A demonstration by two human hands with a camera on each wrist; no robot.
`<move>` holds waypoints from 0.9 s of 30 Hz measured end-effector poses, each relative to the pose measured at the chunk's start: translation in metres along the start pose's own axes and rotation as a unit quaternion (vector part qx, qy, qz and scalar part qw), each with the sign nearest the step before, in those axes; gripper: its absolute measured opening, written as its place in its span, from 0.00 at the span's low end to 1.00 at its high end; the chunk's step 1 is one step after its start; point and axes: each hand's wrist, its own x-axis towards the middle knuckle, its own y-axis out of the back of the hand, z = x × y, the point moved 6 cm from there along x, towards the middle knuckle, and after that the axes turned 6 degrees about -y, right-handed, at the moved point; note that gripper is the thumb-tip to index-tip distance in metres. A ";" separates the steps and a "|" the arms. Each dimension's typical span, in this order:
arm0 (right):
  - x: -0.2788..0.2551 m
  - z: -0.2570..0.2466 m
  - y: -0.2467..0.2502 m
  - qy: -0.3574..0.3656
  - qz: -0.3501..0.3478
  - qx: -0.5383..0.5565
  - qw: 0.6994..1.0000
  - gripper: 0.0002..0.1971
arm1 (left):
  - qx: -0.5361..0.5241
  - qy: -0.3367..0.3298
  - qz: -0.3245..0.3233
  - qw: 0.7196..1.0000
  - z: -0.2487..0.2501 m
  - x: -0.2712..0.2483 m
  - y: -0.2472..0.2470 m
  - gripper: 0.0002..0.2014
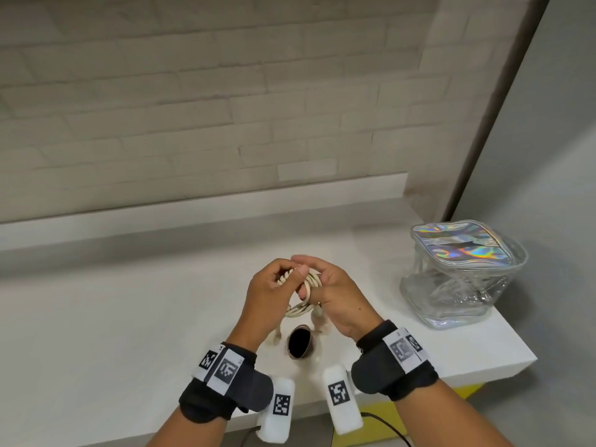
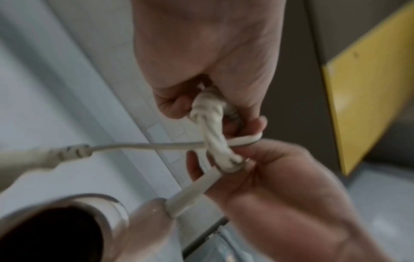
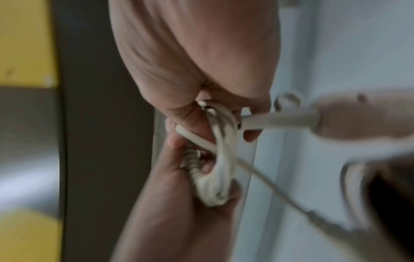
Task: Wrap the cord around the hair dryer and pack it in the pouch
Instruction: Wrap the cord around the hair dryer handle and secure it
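Cord: cream-white round rubbery power cord (image 1: 308,287), gathered into a small bundle of loops w/ one strand crossing the bundle; held above the white surface (image 1: 129,317), between both hands. Looked light and springy; judged likely to uncoil if the pinch eased. Best hold: at the crossing strand, where loops bunched.
Strain relief: ribbed cream sleeve on the cord (image 2: 67,150), stiffer than the rest; judged a poor spot to bend sharply.
Dryer: cream plastic hair dryer w/ dark round nozzle mouth and metallic rim (image 1: 300,345), below the hands, close to the surface; whether it rested there or hung from the cord, cannot tell. Smooth hard shell, prob. slippery; handle judged the safest grip. Heaviest item here, so it would drag on the cord.
Left hand: (image 1: 272,290) fingers curled round one end of the cord bundle, thumb on top.
Right hand: (image 1: 335,296) fingers curled, gripping the other end of the bundle and a loose strand.
Pouch: clear crinkled soft-plastic pouch w/ iridescent silver top panel and zip (image 1: 461,272), standing on the surface, right of the hands, well apart. Floppy walls; judged to need one hand holding it open. Zip open or closed: cannot tell.
Progress: cord bundled, not yet round the dryer; nothing packed, by my reading.
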 end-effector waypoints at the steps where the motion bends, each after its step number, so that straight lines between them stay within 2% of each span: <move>1: -0.001 -0.002 0.001 0.021 0.009 -0.045 0.999 0.33 | -0.005 0.010 -0.002 1.000 -0.003 0.001 0.000 0.05; 4: -0.004 -0.006 0.000 0.070 0.048 -0.160 0.984 0.38 | -0.006 0.013 0.011 1.000 -0.005 0.004 0.004 0.07; 6: -0.007 -0.006 0.002 0.092 0.102 -0.213 0.967 0.37 | -0.007 0.007 0.019 1.000 -0.004 0.006 0.006 0.08; 8: -0.011 -0.008 0.008 0.113 0.159 -0.243 0.950 0.31 | -0.014 0.005 0.026 1.000 -0.005 0.006 0.006 0.08; 10: -0.017 -0.011 0.012 0.157 0.204 -0.275 0.926 0.20 | -0.010 -0.005 0.031 0.999 -0.003 0.005 0.006 0.07; 12: -0.024 -0.011 0.009 0.190 0.214 -0.289 0.913 0.09 | -0.001 -0.026 0.036 0.999 0.000 0.005 0.003 0.07; 13: -0.025 -0.008 0.007 0.182 0.201 -0.283 0.920 0.06 | 0.002 -0.036 0.036 0.999 0.002 0.004 0.002 0.08; 17: -0.024 0.001 0.002 0.064 0.093 -0.242 0.964 0.12 | 0.010 -0.064 0.045 0.997 0.001 0.006 0.005 0.08; 19: -0.027 0.004 -0.003 -0.008 0.012 -0.143 0.990 0.10 | 0.031 -0.068 0.053 0.996 -0.003 0.009 0.009 0.08; 20: -0.028 0.006 -0.004 -0.027 -0.003 -0.103 0.994 0.11 | 0.039 -0.074 0.049 0.995 -0.003 0.010 0.010 0.08; 22: -0.030 0.006 -0.001 -0.023 0.023 -0.112 0.993 0.19 | 0.063 -0.089 0.040 0.993 -0.003 0.014 0.011 0.08; 24: -0.034 0.004 -0.001 0.016 0.059 -0.149 0.987 0.18 | 0.086 -0.096 0.038 0.991 -0.005 0.016 0.013 0.07; 27: -0.040 -0.002 0.002 0.037 0.107 -0.125 0.986 0.17 | 0.094 -0.090 0.020 0.991 -0.008 0.013 0.009 0.07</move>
